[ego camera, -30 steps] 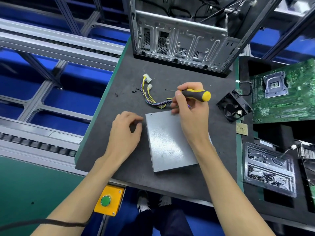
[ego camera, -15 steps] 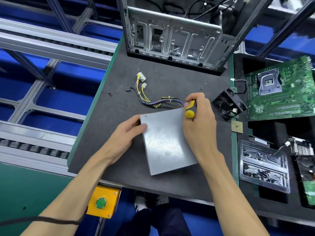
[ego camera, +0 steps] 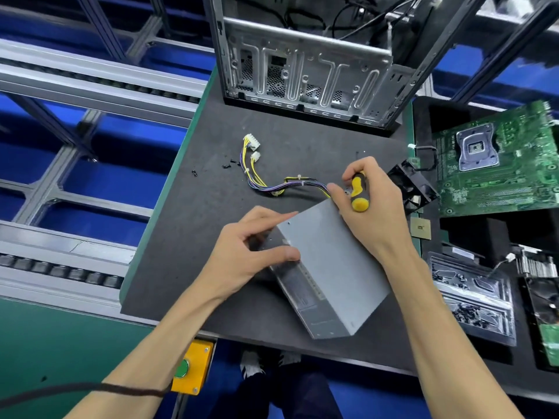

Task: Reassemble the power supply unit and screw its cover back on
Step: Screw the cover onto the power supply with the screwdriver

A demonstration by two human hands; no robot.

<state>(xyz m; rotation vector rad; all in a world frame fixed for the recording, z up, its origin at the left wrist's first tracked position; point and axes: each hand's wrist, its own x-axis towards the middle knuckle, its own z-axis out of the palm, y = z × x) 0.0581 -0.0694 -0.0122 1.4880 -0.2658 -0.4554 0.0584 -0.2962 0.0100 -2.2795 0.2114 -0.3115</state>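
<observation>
The grey metal power supply unit (ego camera: pixel 329 261) is tipped up on one long edge on the dark mat, its left side face showing. My left hand (ego camera: pixel 242 252) grips its left end, thumb on the side face and forefinger along the top edge. My right hand (ego camera: pixel 372 204) holds a yellow and black screwdriver (ego camera: pixel 358 193) in its curled fingers while resting against the unit's far corner. The unit's bundle of coloured wires (ego camera: pixel 272 184) runs left to white connectors (ego camera: pixel 252 143). Several small black screws (ego camera: pixel 230 164) lie loose near the connectors.
An open computer case (ego camera: pixel 305 62) stands at the back of the mat (ego camera: pixel 187 237). Right of the mat lie a black fan (ego camera: pixel 414 189), a green motherboard (ego camera: pixel 496 158), a small CPU chip (ego camera: pixel 420 228) and a clear plastic tray of screws (ego camera: pixel 472 294). A yellow button box (ego camera: pixel 190 370) hangs below the front edge.
The power supply unit, flat on the mat before, has been tilted up on its edge. My left hand moved onto its end and my right hand came down to its far corner with the screwdriver.
</observation>
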